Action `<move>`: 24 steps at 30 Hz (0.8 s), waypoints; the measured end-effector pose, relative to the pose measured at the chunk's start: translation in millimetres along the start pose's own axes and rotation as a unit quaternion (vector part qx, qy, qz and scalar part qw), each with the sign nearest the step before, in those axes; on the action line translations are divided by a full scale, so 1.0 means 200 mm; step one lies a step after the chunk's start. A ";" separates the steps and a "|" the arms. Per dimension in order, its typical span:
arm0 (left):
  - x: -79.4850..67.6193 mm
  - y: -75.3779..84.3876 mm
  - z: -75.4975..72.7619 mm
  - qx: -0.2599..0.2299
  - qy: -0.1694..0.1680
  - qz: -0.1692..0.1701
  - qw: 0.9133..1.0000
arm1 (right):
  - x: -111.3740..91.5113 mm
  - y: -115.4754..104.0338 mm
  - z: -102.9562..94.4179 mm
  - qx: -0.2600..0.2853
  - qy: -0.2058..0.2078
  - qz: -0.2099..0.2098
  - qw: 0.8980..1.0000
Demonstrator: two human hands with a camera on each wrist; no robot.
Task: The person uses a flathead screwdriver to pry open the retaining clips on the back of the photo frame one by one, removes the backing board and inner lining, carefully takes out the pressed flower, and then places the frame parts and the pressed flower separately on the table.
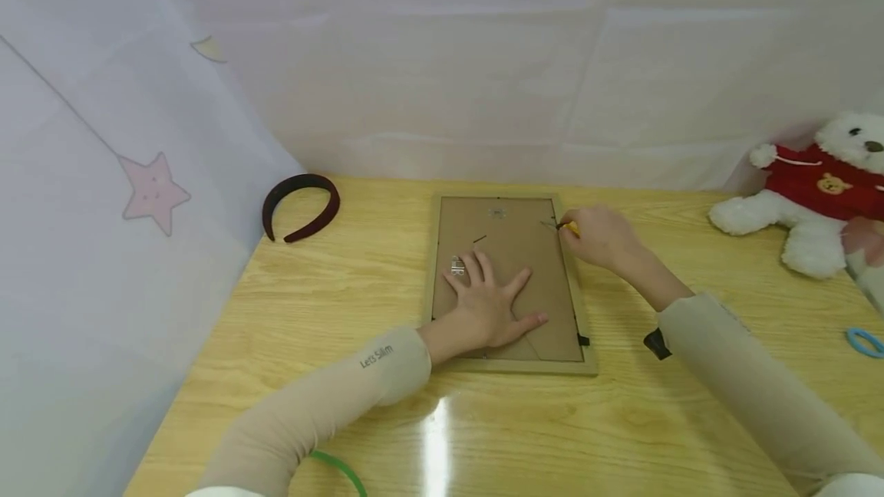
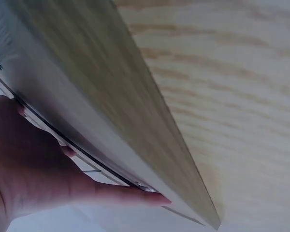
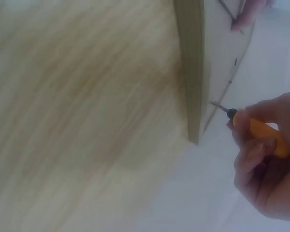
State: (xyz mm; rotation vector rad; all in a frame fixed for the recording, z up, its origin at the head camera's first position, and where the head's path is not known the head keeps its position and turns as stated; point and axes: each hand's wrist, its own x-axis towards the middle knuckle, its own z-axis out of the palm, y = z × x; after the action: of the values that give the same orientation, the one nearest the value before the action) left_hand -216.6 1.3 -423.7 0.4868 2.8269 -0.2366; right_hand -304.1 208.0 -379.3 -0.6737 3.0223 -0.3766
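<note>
A picture frame (image 1: 509,366) lies on the table with its brown backing board (image 1: 521,251) facing up. My left hand (image 1: 486,309) rests on the board, fingers spread. Small dark tabs sit along the frame's inner edge, and a metal hanger (image 1: 458,265) is beside the left fingertips. With my right hand (image 1: 602,236) I grip a small screwdriver (image 3: 261,128) by its yellow handle. Its thin metal shaft points at the frame's upper right edge; exact tip contact is hard to tell. The left wrist view shows the left thumb (image 2: 130,195) along the board.
A dark red headband (image 1: 324,225) lies at the table's back left. A white teddy bear (image 1: 815,190) in a red top sits at the right. Nearby are a blue loop (image 1: 856,340), a black object (image 1: 656,343) by the right sleeve and a green curved thing (image 1: 338,466) in front.
</note>
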 end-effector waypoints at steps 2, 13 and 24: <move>0.01 -0.01 -0.01 0.010 -0.002 0.006 1.000 | -0.01 0.01 0.00 0.034 0.007 0.006 0.999; 0.10 -0.24 -0.11 0.025 -0.023 0.117 0.993 | -0.10 -0.02 -0.11 0.221 0.038 0.021 0.974; 0.15 -0.24 -0.17 -0.025 -0.104 0.104 0.989 | 0.25 -0.06 -0.09 0.115 0.071 0.022 0.991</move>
State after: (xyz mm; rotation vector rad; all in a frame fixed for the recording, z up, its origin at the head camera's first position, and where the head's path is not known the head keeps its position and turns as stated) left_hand -267.9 -28.2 -394.3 0.6979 2.5502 -0.1636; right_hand -346.1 181.5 -357.3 -0.5849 3.0481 -0.7897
